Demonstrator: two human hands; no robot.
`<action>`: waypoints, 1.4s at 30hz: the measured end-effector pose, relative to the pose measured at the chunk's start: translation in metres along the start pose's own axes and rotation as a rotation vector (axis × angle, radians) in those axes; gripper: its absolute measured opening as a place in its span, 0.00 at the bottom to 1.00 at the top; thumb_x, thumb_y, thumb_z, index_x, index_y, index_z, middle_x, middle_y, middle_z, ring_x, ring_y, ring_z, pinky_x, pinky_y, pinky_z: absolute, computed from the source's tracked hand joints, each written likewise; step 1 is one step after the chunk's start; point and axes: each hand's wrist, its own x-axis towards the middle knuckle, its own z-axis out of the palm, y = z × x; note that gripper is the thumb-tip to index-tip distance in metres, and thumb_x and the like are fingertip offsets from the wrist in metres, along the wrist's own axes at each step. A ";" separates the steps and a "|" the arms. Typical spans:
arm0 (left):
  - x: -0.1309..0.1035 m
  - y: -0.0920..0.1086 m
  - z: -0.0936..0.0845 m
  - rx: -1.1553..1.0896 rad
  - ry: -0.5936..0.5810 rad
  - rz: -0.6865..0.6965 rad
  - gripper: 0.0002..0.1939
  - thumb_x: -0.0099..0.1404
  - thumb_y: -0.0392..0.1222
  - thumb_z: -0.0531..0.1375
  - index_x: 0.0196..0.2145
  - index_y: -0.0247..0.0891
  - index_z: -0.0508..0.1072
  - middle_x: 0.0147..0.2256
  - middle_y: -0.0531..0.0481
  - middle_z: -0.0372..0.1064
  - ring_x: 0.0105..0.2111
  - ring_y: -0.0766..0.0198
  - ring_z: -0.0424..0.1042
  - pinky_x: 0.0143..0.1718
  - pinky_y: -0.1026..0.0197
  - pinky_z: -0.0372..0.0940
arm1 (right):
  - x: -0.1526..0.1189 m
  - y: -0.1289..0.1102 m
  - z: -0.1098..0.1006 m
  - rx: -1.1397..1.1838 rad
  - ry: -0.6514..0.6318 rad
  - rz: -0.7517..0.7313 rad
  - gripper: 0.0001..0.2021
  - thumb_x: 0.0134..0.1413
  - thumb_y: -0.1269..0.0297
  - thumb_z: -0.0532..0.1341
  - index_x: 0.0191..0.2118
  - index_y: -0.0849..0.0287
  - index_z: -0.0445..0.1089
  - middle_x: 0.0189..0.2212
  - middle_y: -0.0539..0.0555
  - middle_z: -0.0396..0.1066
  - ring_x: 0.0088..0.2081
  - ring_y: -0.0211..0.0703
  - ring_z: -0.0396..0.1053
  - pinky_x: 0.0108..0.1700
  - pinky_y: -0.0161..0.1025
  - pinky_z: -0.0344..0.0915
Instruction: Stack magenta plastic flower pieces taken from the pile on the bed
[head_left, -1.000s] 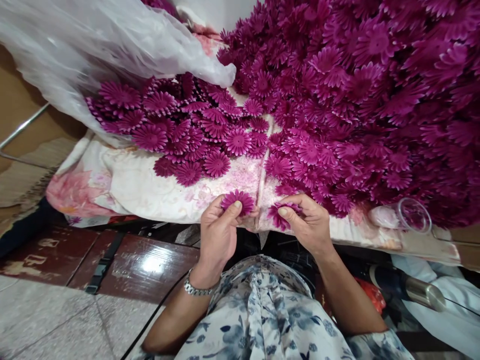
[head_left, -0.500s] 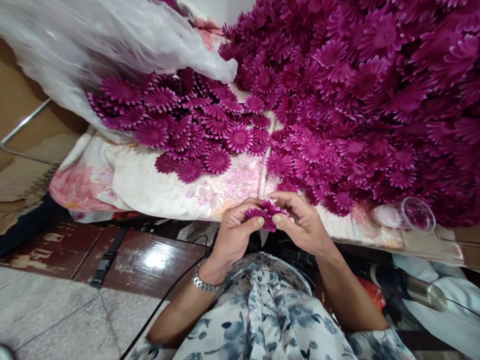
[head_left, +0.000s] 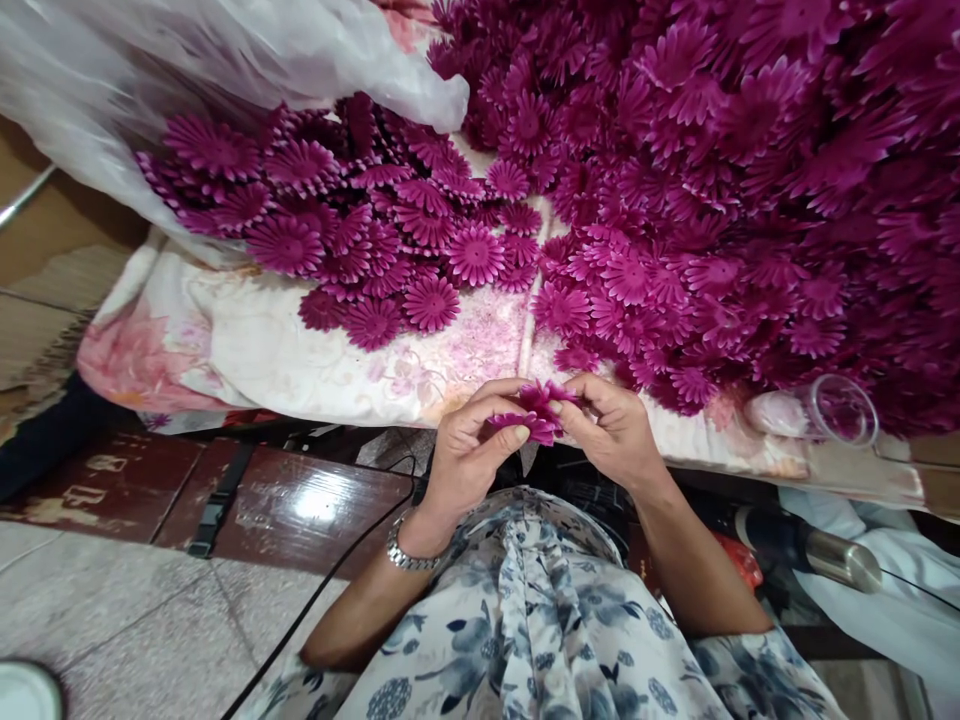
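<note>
two magenta flower pieces (head_left: 534, 412) are pinched together between the left hand (head_left: 466, 458) and right hand (head_left: 613, 435) at the cloth's (head_left: 255, 360) near edge, while, by my judgement, most of the heap (head_left: 712, 190) is still unpaired.

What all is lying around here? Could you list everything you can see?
flower pieces in the hands: two or so, magenta, pinched between both hands at the cloth's near edge
big flower heap: too many to count, magenta, right and far side of the cloth
smaller flower heap: dozens, magenta, left, spilling from the bag
plastic bag: one, clear, far left
floral cloth: one, cream and pink, under the flowers
clear cup: one, lying on its side, right edge of cloth
metal cylinder: one, silver, low right
cable: one, black, on the floor
wristwatch: one, silver, left wrist
left hand: grip on the flower pieces
right hand: grip on the flower pieces
</note>
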 end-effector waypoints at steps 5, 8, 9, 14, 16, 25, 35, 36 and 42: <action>-0.002 0.003 0.003 0.037 -0.002 0.011 0.03 0.55 0.36 0.64 0.29 0.41 0.78 0.43 0.45 0.72 0.43 0.58 0.70 0.49 0.55 0.62 | 0.000 0.002 -0.001 -0.102 -0.026 -0.074 0.12 0.55 0.60 0.59 0.24 0.59 0.62 0.19 0.44 0.58 0.21 0.29 0.55 0.25 0.30 0.52; -0.003 0.007 0.005 0.081 -0.028 0.054 0.04 0.55 0.34 0.64 0.29 0.42 0.78 0.45 0.45 0.71 0.44 0.58 0.70 0.48 0.57 0.62 | 0.002 0.001 -0.001 -0.121 -0.043 -0.086 0.13 0.54 0.59 0.60 0.23 0.59 0.61 0.18 0.43 0.58 0.21 0.29 0.54 0.25 0.30 0.52; -0.003 0.009 0.005 0.105 -0.036 0.068 0.05 0.55 0.34 0.64 0.29 0.42 0.78 0.44 0.46 0.71 0.43 0.59 0.70 0.47 0.58 0.63 | 0.002 0.000 -0.001 -0.119 -0.049 -0.078 0.14 0.54 0.60 0.60 0.23 0.59 0.61 0.18 0.43 0.58 0.21 0.29 0.54 0.25 0.30 0.52; -0.003 0.007 0.004 0.207 -0.044 0.143 0.05 0.53 0.33 0.65 0.29 0.41 0.79 0.37 0.46 0.74 0.38 0.61 0.72 0.41 0.61 0.65 | 0.004 -0.003 0.001 0.042 -0.110 0.091 0.14 0.50 0.57 0.63 0.22 0.59 0.62 0.17 0.44 0.62 0.21 0.29 0.57 0.23 0.30 0.52; -0.002 0.002 0.002 0.153 -0.021 0.188 0.08 0.53 0.32 0.65 0.30 0.42 0.79 0.36 0.47 0.74 0.37 0.62 0.73 0.39 0.61 0.66 | 0.005 -0.004 0.001 0.213 -0.163 0.155 0.15 0.49 0.55 0.64 0.23 0.60 0.63 0.18 0.45 0.64 0.21 0.30 0.59 0.23 0.30 0.54; -0.001 -0.009 -0.002 -0.136 0.014 0.111 0.09 0.51 0.31 0.66 0.30 0.43 0.80 0.34 0.48 0.74 0.36 0.63 0.72 0.38 0.61 0.67 | 0.001 0.002 -0.004 0.443 -0.182 0.070 0.07 0.50 0.63 0.64 0.29 0.60 0.70 0.24 0.47 0.64 0.25 0.30 0.61 0.28 0.31 0.58; -0.003 -0.007 0.004 -0.145 0.034 0.121 0.08 0.51 0.31 0.67 0.29 0.42 0.80 0.35 0.47 0.75 0.37 0.60 0.74 0.41 0.58 0.67 | -0.002 0.005 0.004 0.214 -0.072 0.013 0.12 0.53 0.60 0.61 0.24 0.59 0.62 0.21 0.45 0.57 0.23 0.30 0.54 0.26 0.32 0.51; -0.003 -0.006 0.005 -0.152 0.059 0.116 0.07 0.50 0.31 0.67 0.28 0.41 0.79 0.34 0.48 0.75 0.35 0.62 0.74 0.39 0.60 0.67 | -0.002 0.005 0.004 0.203 -0.077 0.003 0.13 0.53 0.59 0.61 0.24 0.59 0.61 0.21 0.45 0.57 0.24 0.30 0.54 0.26 0.32 0.51; 0.003 0.003 0.012 -0.326 0.215 0.019 0.06 0.45 0.33 0.70 0.23 0.41 0.78 0.28 0.51 0.75 0.28 0.66 0.72 0.30 0.65 0.67 | -0.003 0.006 0.001 0.338 -0.098 0.005 0.13 0.56 0.57 0.58 0.26 0.59 0.63 0.23 0.46 0.58 0.24 0.31 0.55 0.27 0.33 0.53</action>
